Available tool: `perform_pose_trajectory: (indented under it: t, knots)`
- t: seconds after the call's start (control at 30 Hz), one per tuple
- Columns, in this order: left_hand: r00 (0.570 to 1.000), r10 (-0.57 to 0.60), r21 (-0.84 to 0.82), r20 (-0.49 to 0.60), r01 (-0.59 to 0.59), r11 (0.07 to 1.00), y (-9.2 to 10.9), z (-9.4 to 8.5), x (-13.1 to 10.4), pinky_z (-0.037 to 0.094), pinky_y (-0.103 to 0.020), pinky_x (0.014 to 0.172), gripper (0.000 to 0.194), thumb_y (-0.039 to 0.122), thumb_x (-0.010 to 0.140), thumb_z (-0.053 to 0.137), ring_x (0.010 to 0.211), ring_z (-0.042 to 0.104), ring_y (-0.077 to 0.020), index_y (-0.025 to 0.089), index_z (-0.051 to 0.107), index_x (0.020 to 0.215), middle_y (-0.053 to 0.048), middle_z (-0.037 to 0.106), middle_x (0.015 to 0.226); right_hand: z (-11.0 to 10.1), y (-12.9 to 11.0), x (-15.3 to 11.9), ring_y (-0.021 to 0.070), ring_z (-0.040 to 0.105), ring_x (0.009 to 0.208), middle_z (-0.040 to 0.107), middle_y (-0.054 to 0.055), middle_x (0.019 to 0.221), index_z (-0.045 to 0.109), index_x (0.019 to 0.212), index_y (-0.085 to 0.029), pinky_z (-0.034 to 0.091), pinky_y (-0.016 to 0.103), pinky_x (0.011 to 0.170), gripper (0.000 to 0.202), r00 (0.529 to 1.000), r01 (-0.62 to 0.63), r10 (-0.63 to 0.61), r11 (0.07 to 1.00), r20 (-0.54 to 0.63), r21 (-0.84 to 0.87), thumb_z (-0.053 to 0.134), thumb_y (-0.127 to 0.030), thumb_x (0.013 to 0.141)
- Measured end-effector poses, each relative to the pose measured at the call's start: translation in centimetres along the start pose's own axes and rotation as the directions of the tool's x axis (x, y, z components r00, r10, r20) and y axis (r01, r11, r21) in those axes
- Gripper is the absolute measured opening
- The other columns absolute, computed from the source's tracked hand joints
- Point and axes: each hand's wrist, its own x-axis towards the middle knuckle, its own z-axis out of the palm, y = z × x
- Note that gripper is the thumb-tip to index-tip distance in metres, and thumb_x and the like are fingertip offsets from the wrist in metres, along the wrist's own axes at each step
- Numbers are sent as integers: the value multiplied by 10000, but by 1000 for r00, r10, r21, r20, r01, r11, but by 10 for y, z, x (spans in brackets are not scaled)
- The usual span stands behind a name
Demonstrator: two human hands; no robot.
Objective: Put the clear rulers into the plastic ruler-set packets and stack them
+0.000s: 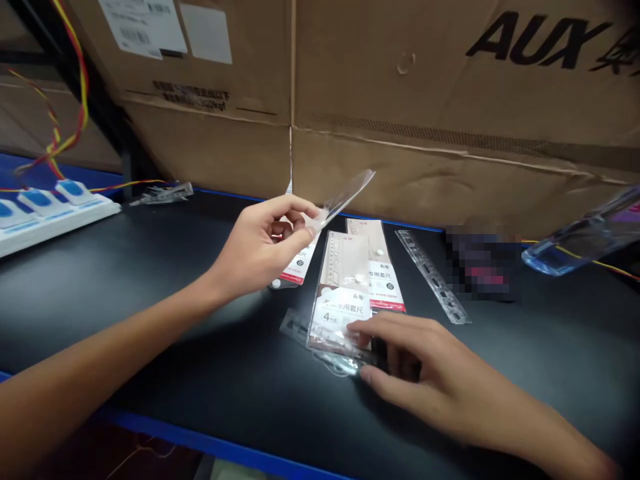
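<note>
Between the thumb and fingertips of my left hand (273,240) is a thin clear plastic piece (350,193), raised above the mat and tilted; its exact kind does not show. My right hand (420,367) grips the lower right corner of a ruler set packet (343,300) with index finger and thumb, the other fingers curled under. The packet is a clear sleeve with a printed card. Beneath its lower end, clear plastic drawing pieces (295,327) stick out, partly covered. A second packet (387,287) lies behind it, and a third (299,267) is partly hidden by my left hand.
A clear stencil ruler (433,277) lies right of the packets, near a blurred-out dark object (483,263) and a clear bluish container (580,233). A power strip (60,213) with cables is at left. Large cardboard boxes (425,167) stand along the back of the black surface (165,333).
</note>
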Motion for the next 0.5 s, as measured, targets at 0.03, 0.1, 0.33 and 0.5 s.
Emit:
perform_pose_trajectory:
  t: [0.03,0.1,0.33,0.5]
  knots:
    - [1000,5,-7,-20,-6,1000,3,-1,0,430,-230,568,129,214,847,710,680,523,-114,199,721,974,10,568,779,-1,2,1,116,615,690,706,20,995,656,1348,-287,552,237,674,418,999,-9,8,1000,-31,-4,650,-295,930]
    - [999,4,1,-49,-4,1000,10,-2,-2,417,-237,545,125,224,845,716,676,518,-118,200,716,968,7,570,778,-5,5,1,104,588,641,710,18,1024,605,1408,-292,534,233,617,485,997,-35,38,999,-71,33,639,-265,925]
    - [995,-12,173,100,-5,985,17,4,-18,363,-267,491,115,239,888,647,521,420,-107,239,701,990,54,464,610,-38,3,-5,62,459,379,696,27,883,678,1261,-303,348,209,314,418,957,-124,222,894,-185,430,722,-324,846]
    - [840,-1,291,542,-187,938,9,18,-34,408,-285,578,203,209,898,589,599,556,-142,197,731,1043,18,616,659,-41,4,3,74,494,416,658,15,913,684,1225,-331,376,215,324,408,858,-58,321,836,-401,546,748,-308,822]
